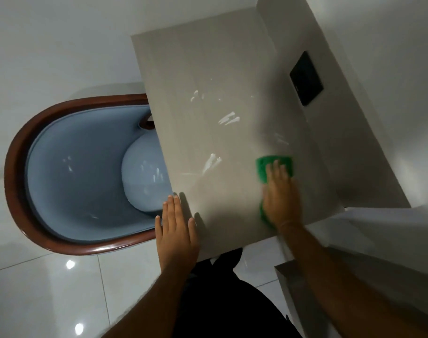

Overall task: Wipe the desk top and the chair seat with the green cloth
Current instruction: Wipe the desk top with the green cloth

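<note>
The glossy grey desk top fills the middle of the head view. My right hand lies flat on the green cloth, pressing it onto the desk near its right side; most of the cloth is hidden under the palm. My left hand rests flat with fingers apart on the desk's near left corner and holds nothing. The chair, brown wooden rim with blue padding, stands to the left, its blue seat partly tucked under the desk.
A black wall plate sits on the grey back panel right of the desk. A low grey ledge is at lower right. White tiled floor surrounds the chair. My dark-clothed legs stand at the desk's near edge.
</note>
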The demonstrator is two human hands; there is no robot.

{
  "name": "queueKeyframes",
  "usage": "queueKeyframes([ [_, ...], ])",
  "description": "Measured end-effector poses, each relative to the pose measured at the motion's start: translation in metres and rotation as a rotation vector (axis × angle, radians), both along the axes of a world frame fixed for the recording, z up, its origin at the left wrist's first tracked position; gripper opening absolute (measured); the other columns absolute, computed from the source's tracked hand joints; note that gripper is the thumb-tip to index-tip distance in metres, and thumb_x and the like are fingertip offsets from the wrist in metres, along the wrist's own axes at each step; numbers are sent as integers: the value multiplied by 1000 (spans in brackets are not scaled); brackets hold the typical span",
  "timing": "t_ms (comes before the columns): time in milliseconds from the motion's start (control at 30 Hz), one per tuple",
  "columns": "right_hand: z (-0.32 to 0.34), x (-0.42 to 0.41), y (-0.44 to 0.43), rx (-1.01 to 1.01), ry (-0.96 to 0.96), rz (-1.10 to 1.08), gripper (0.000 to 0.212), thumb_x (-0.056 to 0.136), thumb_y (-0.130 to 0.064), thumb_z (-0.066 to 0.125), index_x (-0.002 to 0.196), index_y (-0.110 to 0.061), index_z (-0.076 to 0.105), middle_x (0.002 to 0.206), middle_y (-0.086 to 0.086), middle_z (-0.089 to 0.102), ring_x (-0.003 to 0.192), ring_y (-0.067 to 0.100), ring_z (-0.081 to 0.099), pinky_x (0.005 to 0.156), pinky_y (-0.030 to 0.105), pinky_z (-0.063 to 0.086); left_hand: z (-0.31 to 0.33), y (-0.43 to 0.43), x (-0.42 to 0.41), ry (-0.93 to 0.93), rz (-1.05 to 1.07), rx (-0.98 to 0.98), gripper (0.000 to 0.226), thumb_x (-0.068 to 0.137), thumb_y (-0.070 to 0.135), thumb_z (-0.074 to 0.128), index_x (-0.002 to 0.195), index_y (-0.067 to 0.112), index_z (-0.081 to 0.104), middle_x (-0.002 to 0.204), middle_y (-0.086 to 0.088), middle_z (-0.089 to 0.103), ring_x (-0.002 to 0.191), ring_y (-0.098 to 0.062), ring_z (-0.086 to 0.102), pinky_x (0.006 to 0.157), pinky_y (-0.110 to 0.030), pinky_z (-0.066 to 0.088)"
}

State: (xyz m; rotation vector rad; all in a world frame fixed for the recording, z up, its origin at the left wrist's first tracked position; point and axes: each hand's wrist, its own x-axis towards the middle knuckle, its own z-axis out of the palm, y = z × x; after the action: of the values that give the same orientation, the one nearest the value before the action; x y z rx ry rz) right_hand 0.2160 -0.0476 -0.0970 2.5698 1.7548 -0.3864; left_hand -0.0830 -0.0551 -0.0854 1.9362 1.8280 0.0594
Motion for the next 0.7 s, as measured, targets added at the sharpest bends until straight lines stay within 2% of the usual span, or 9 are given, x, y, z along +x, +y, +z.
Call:
queueKeyframes([
  [100,2,50,57,-2,-21,-205,62,106,-34,38,164,-16,23,173,14,18,159,34,20,126,56,27,-3,-3,-6,-23,-26,16,71,111,52,12,173,20,6,183,0,8,169,-19,4,137,-49,7],
  [233,1,43,137,36,7,-267,63,105,-31,40,164,-15,23,173,13,18,159,33,21,127,51,24,-11,-4,-15,-50,13,4,69,112,50,21,173,19,13,182,0,11,169,-19,5,137,-47,5],
  [300,4,5,173,31,20,-133,63,105,-31,40,164,-15,24,172,13,20,158,34,23,125,50,26,-14,-2,-18,-65,38,9,68,112,47,24,173,19,15,182,-1,13,169,-19,6,137,-47,6],
  [367,3,-51,188,41,56,103,63,104,-31,38,164,-17,24,172,11,21,159,34,23,126,52,26,-15,1,-20,-74,50,23,67,111,44,24,173,18,16,181,-1,15,169,-18,9,137,-49,8],
  [433,-3,-120,172,51,69,373,66,102,-31,40,164,-19,22,173,8,20,159,33,22,128,52,23,-15,6,-22,-75,74,39,67,111,43,23,172,16,17,181,-2,17,169,-19,10,137,-49,10],
  [533,-15,-191,101,21,111,732,68,101,-32,44,164,-20,22,173,5,19,160,29,20,129,48,17,-12,15,-23,-110,118,67,67,112,44,21,172,14,18,181,-3,18,168,-17,9,136,-50,11],
  [600,-22,-193,53,12,141,813,69,101,-36,43,165,-24,19,175,1,13,162,25,13,130,45,12,-10,25,-22,-124,133,83,66,113,46,20,172,16,15,181,-3,17,168,-15,8,136,-48,10],
  [700,-21,-162,5,-26,191,687,77,99,-36,47,166,-29,10,176,-6,4,163,19,4,130,40,7,-9,41,-17,-129,132,76,67,112,44,22,172,16,13,182,-2,15,169,-16,7,136,-48,10],
])
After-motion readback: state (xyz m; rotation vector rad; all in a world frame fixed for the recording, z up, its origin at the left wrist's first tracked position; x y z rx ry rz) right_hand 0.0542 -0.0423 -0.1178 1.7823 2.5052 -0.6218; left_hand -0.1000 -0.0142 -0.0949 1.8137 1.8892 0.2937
